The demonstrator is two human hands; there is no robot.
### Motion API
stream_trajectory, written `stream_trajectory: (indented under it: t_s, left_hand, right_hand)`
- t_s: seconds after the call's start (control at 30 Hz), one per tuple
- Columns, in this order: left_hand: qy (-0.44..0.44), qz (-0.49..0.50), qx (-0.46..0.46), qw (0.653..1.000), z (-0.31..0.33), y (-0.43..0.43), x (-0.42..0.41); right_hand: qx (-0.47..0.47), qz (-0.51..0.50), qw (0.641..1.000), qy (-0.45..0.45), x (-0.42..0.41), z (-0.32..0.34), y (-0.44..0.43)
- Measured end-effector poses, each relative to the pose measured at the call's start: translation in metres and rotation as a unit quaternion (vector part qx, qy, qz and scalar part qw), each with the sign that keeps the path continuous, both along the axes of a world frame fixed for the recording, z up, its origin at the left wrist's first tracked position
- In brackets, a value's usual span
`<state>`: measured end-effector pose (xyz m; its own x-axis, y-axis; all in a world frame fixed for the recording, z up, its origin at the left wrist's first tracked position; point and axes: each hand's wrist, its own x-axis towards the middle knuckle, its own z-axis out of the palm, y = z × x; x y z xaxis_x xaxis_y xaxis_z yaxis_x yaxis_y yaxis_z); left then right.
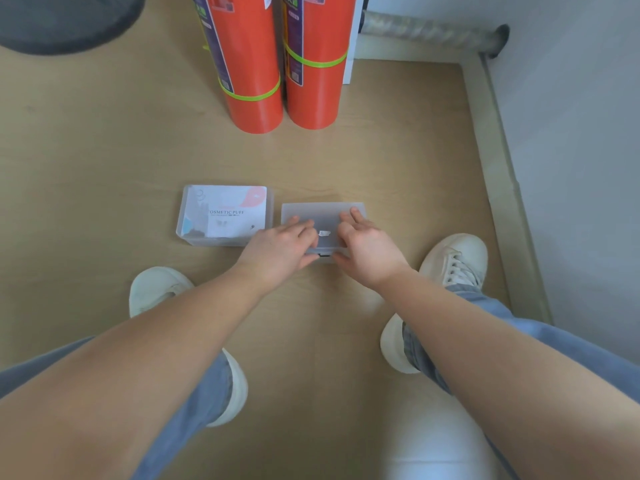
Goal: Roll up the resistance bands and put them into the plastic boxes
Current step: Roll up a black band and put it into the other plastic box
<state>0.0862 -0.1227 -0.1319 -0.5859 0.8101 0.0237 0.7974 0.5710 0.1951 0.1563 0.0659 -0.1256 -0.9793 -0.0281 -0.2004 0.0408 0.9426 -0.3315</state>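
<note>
Frosted plastic box (pixel 323 212), on wooden floor (pixel 104 174): left hand (pixel 282 245) and right hand (pixel 367 244) lie fingers-flat on the lid, thumbs at its 6 o'clock edge, likely working the latch. Labelled plastic box (pixel 225 216), lidded, just beside at 9 o'clock. Resistance bands: none in the open; whether boxed, cannot tell.

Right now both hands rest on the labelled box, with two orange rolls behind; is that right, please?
Not quite: the head view shows the left hand and right hand on the plain box, beside the labelled box. Two orange rolls do stand behind.
</note>
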Motion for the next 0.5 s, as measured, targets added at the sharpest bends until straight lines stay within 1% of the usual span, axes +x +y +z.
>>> stream_trajectory:
  t_s: [0.07, 0.13, 0.23, 0.33, 0.5]
  left_hand:
    - [-0.023, 0.013, -0.017, 1.000, -0.002, -0.002, 0.002]
    - [-0.027, 0.020, -0.034, 0.999, -0.002, -0.002, 0.004]
    - [-0.011, 0.013, -0.056, 0.998, -0.001, 0.001, 0.007]
    - [0.009, 0.011, -0.075, 0.997, -0.002, 0.004, 0.010]
    - [-0.002, 0.020, -0.062, 0.998, -0.015, 0.000, 0.012]
  right_hand:
    - [0.005, 0.004, 1.000, -0.005, 0.001, 0.000, 0.002]
    - [0.009, 0.011, 1.000, -0.009, 0.002, 0.000, 0.003]
    - [0.026, 0.026, 0.999, -0.028, 0.004, -0.001, 0.006]
    - [0.037, 0.022, 0.999, -0.025, 0.004, -0.003, 0.008]
    - [0.063, 0.022, 0.998, -0.020, 0.007, -0.011, 0.001]
